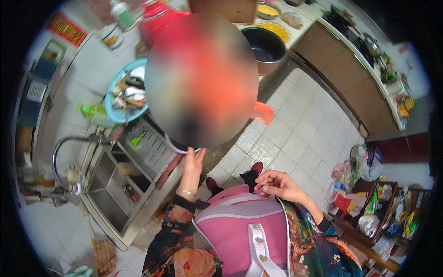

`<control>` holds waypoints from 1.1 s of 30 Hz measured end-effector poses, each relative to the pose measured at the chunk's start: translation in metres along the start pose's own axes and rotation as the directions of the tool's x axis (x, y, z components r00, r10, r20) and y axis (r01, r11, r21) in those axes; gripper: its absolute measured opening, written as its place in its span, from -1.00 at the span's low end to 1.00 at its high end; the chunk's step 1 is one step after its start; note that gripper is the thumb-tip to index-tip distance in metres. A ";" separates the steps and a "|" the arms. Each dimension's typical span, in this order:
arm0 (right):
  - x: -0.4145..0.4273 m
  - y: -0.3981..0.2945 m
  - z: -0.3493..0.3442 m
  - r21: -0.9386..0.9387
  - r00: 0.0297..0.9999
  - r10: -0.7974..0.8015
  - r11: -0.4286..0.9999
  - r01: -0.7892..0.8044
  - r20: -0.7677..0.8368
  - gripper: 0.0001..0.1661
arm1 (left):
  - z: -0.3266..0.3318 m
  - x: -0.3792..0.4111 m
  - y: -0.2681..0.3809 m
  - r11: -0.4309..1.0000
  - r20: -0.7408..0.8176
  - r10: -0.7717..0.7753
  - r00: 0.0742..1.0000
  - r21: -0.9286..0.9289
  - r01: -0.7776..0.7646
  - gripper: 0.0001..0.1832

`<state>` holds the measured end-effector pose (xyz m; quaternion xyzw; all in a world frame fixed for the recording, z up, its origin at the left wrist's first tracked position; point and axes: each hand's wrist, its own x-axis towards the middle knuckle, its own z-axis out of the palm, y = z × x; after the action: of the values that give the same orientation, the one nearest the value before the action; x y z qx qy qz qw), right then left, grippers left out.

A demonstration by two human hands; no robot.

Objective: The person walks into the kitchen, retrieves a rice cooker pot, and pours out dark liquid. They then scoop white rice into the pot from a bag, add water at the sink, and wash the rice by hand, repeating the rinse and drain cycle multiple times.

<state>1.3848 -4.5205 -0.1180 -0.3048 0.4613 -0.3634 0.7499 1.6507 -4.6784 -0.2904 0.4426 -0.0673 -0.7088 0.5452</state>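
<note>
My left hand (193, 166) reaches forward past the sink's corner and touches the light rim of a dark round vessel (178, 147). A large blurred patch hides most of this vessel and my left fingertips, so the grip cannot be made out. Close in front of my body hangs my right hand (275, 185), its fingers loosely curled and nothing visible in them. Beside the left hand is a stainless steel sink (152, 188), with a slotted drainboard (148, 145) and a small bright green object (137, 139) on it.
A curved faucet (60, 149) arches over the sink. Left of the blur sit a blue basin (110, 104) of utensils and a green bottle (95, 114). Beyond stands a dark pot (264, 48). An orange item (263, 112) juts from the blur above the tiled floor (290, 104).
</note>
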 end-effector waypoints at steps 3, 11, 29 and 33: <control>-0.020 0.006 -0.061 0.031 0.987 -0.153 0.987 0.155 -0.056 -0.80 | -0.023 -0.010 -0.027 0.984 0.177 -0.177 0.968 0.046 0.172 -0.28; -0.086 0.009 -0.199 -0.001 0.946 -0.191 0.980 0.198 -0.262 -0.77 | 0.127 -0.048 -0.160 0.574 0.144 -0.758 0.637 0.609 0.546 -0.61; -0.249 0.110 -0.431 0.325 0.428 0.180 0.899 0.295 -0.886 -0.80 | 0.383 0.105 -0.277 0.938 0.156 -0.323 0.933 0.181 0.295 0.32; -0.287 0.131 -0.495 0.411 0.375 0.299 0.873 0.264 -0.877 -0.81 | 0.418 0.110 -0.249 0.993 0.052 -0.118 0.992 0.010 0.118 0.35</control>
<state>0.8782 -4.2716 -0.2786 0.1564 0.6953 -0.5652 0.4155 1.1789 -4.8327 -0.2443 0.4288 -0.0577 -0.7511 0.4987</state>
